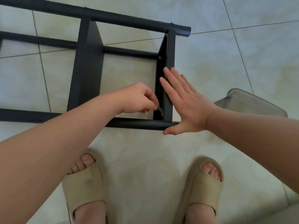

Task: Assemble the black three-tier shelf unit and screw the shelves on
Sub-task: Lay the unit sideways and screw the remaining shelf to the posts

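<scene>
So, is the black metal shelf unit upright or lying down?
Lying down. The black metal shelf unit has its long tubes flat along the tiled floor, shelves on edge.

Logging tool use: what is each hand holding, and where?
The left hand pinches a small metal tool by its upper end; right hand holds nothing, flat against the end shelf.

Shelf unit (87,65) matte black all over, plain; upper tube end (186,31) with a bluish sheen. Floor tiles (226,54) pale cream-white, faint cloudy marbling, yellowish blotches, thin dark grout lines in a grid. Slippers (84,185) plain beige-tan. Plastic container (252,102) clear with a grey tint. Small tool (160,110) silver-grey.
</scene>
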Available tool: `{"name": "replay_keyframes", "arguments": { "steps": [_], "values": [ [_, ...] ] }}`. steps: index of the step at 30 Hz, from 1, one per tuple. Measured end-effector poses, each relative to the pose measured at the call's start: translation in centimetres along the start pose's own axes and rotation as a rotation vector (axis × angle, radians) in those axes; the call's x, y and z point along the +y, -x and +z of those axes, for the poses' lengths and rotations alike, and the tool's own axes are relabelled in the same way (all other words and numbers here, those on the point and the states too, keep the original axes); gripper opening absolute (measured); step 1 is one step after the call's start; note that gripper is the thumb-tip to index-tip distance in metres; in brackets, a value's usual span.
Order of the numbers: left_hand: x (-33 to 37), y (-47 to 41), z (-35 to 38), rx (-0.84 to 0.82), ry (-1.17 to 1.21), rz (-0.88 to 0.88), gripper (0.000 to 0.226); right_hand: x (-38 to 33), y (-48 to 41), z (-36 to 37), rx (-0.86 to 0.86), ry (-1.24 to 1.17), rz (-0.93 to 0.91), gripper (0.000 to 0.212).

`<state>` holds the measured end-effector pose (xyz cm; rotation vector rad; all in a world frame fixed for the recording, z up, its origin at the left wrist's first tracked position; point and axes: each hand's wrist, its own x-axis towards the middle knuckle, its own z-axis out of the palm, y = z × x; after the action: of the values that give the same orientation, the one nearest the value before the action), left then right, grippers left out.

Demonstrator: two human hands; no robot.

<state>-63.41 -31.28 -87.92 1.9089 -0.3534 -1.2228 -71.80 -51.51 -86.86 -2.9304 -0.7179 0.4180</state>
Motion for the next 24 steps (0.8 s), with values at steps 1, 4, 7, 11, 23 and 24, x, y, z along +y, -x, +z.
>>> {"name": "replay_keyframes", "arguments": {
  "steps": [1, 4, 7, 11, 23, 24],
  "values": [
    [0.3, 0.0, 0.2, -0.014, 0.049, -0.024, 0.012, 0.0, 0.0, 0.0, 0.001, 0.003, 0.000, 0.134],
    [0.8, -0.2, 0.5, -0.074, 0.293, -0.144, 0.007, 0.1, 0.0, -0.1, -0.003, 0.001, -0.002, 0.134],
    [0.9, -0.1, 0.9, -0.093, 0.502, -0.253, 0.006, 0.1, 0.0, 0.0, 0.012, -0.003, -0.005, 0.133],
    [0.7, -0.1, 1.3, -0.041, 0.552, -0.252, 0.006, 0.1, 0.0, 0.1, 0.027, -0.003, -0.015, 0.132],
    [0.6, 0.0, 1.3, 0.026, 0.482, -0.182, 0.007, 0.3, 0.0, 0.5, 0.062, -0.021, -0.033, 0.130],
    [0.6, 0.0, 1.2, 0.018, 0.482, -0.179, 0.008, 0.3, 0.0, 0.5, 0.061, -0.018, -0.034, 0.130]
  ]
}}
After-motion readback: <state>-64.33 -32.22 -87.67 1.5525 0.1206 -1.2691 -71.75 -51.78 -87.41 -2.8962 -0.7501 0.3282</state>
